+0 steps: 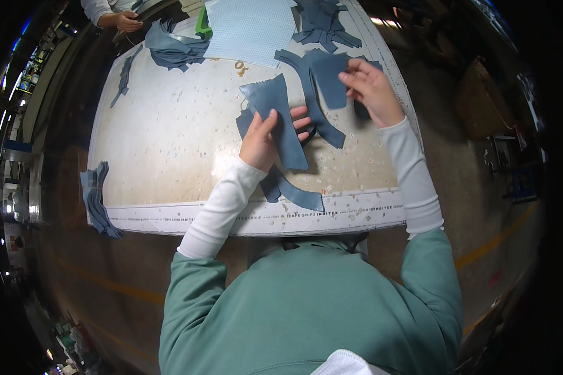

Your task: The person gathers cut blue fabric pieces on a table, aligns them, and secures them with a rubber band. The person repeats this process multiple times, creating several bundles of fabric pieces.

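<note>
My left hand (259,144) is closed on a dark blue, leather-like cut piece (283,125), thumb on top and fingers showing past its right edge. A second flat blue panel (329,80), rounded at its lower end, hangs from the fingertips of my right hand (374,90), farther back and to the right. Between the two hands a long curved blue strip (331,134) lies on the table. Another curved strip (302,195) is below my left hand, near the front edge. More blue material is partly hidden behind both hands.
A white-covered table (162,134) has bundles of blue pieces (175,47) at the back left, back right and front left corner (96,200). White grid-patterned sheets (250,28) and yellowish rings (240,67) lie toward the back. Another person's hand (129,21) is at the far left.
</note>
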The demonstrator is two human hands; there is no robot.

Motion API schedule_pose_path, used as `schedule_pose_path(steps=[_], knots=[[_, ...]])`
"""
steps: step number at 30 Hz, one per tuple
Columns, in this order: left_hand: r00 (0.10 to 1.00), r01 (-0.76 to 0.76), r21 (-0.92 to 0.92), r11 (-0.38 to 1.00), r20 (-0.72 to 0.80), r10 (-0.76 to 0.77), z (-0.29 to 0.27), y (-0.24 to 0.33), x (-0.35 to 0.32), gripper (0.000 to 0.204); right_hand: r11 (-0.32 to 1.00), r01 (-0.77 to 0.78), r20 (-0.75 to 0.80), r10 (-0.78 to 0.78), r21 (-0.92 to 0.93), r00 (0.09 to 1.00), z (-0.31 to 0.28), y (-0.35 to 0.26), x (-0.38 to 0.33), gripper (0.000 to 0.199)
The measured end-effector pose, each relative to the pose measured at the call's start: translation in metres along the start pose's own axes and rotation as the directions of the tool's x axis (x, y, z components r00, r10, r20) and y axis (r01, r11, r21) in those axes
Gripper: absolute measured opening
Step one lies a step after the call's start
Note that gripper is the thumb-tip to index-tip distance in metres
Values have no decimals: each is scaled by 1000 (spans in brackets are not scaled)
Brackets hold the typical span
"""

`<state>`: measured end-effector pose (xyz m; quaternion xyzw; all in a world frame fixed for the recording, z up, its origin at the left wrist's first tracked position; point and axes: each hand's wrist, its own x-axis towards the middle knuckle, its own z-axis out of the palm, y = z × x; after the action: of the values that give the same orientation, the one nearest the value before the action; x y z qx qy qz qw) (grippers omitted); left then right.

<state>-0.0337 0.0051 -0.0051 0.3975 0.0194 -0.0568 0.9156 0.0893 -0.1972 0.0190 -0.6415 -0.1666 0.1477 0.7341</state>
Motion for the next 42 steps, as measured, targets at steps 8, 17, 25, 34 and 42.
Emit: schedule_pose_path(steps=[8, 17, 25, 34, 42], knots=[[981, -62, 243, 968, -164, 104, -7, -12, 4, 32, 985, -8, 105, 27, -173, 994, 44, 31, -23, 24], [997, 38, 107, 994, -67, -31, -1, -1, 0, 34, 887, 214, -158, -300, -409, 941, -15, 23, 35, 19], [996, 44, 86, 995, -82, -37, 1, 0, 0, 38, 745, 23, -240, -244, -667, 940, -34, 59, 70, 27], [998, 28, 82, 996, -51, -24, -4, -7, 2, 47, 232, 239, -5, -727, -943, 686, -9, 46, 50, 27], [999, 34, -12, 999, -15, -34, -8, -9, 1, 46, 941, 184, 252, -112, -284, 961, 64, 29, -26, 17]])
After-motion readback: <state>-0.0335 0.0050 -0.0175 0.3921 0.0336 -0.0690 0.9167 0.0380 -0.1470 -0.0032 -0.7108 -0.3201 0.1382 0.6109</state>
